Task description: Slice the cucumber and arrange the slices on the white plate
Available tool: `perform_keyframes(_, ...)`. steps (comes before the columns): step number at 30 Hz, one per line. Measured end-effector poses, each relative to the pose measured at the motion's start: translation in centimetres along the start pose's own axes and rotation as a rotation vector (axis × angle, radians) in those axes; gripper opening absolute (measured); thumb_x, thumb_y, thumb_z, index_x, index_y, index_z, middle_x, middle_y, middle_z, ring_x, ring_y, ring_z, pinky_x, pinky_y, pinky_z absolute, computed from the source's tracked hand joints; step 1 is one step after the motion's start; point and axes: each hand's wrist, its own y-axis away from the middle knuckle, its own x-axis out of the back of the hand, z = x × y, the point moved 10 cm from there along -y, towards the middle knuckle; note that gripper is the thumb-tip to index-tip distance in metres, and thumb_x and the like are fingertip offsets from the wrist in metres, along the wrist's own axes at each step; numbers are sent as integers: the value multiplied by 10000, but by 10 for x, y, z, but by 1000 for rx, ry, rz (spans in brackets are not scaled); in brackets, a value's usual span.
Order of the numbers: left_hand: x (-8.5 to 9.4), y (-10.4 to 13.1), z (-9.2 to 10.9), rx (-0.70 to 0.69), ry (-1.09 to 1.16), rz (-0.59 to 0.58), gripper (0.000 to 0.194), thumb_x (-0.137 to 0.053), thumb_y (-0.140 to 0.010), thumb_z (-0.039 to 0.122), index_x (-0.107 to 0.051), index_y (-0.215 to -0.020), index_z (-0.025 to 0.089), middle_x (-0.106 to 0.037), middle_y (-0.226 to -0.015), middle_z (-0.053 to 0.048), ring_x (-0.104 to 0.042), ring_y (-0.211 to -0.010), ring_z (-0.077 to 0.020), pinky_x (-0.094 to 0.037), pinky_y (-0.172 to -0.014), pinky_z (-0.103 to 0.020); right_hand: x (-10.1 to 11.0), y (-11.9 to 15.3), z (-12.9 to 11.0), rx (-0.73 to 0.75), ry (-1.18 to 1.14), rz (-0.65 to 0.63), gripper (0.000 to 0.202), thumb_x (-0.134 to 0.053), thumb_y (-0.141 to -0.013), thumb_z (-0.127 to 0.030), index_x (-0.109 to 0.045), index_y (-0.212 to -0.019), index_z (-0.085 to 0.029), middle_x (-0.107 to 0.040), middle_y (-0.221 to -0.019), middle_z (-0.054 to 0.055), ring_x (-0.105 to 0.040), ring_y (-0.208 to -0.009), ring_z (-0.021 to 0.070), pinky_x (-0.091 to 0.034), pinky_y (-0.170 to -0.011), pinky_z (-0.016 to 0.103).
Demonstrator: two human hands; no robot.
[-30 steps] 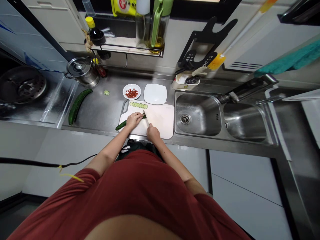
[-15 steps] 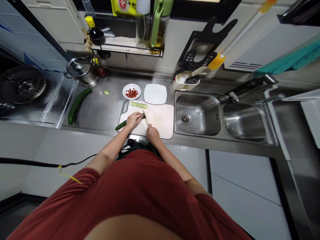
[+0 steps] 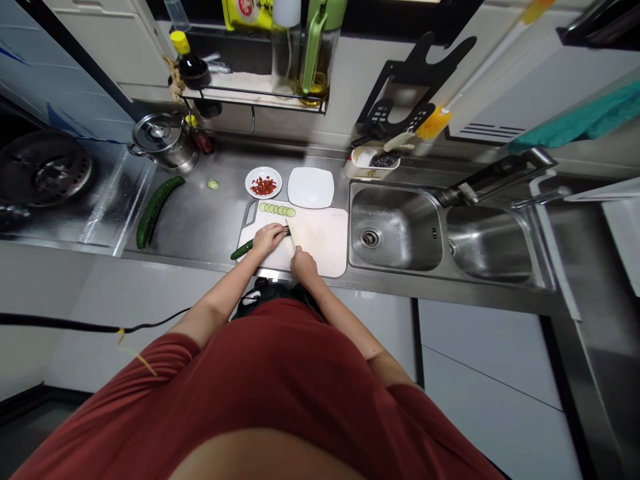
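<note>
On a white cutting board (image 3: 325, 243) lies a dark green cucumber (image 3: 242, 250), partly covered by my left hand (image 3: 269, 239), which is closed over it. My right hand (image 3: 304, 265) grips the handle of a knife (image 3: 291, 233). The blade stands at the cucumber's right end, close to my left fingertips; whether it touches the cucumber I cannot tell. A row of pale cucumber slices (image 3: 277, 210) lies along the board's far left edge. Beyond the board are a white plate of chopped red pieces (image 3: 263, 187) and a bare white square plate (image 3: 311, 188).
To the left lie a whole cucumber (image 3: 156, 212) and a small cucumber piece (image 3: 213, 185) on the steel counter. A lidded pot (image 3: 163, 141) stands behind them, near a stove burner (image 3: 45, 167). A double sink (image 3: 397, 227) is on the right. Bottles stand on a rack (image 3: 260, 97) above.
The knife and my right hand have shifted very slightly. My left hand stays on the cucumber, and the slices and plates have not moved.
</note>
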Motion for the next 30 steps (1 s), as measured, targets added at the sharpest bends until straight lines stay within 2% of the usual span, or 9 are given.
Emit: perform_keyframes(30,2,-2,5,-23,-20,-5,246,-485,-939,365,-698,-1004,262,-691,-1071,-31,-617,-999,-188,-477,-848,-293,12,-25,-12,29,-35,3,310,-394,-924,-122,-480,-1222,-126,-645,-1110,173,-638,-1025,243,-479,-832,319)
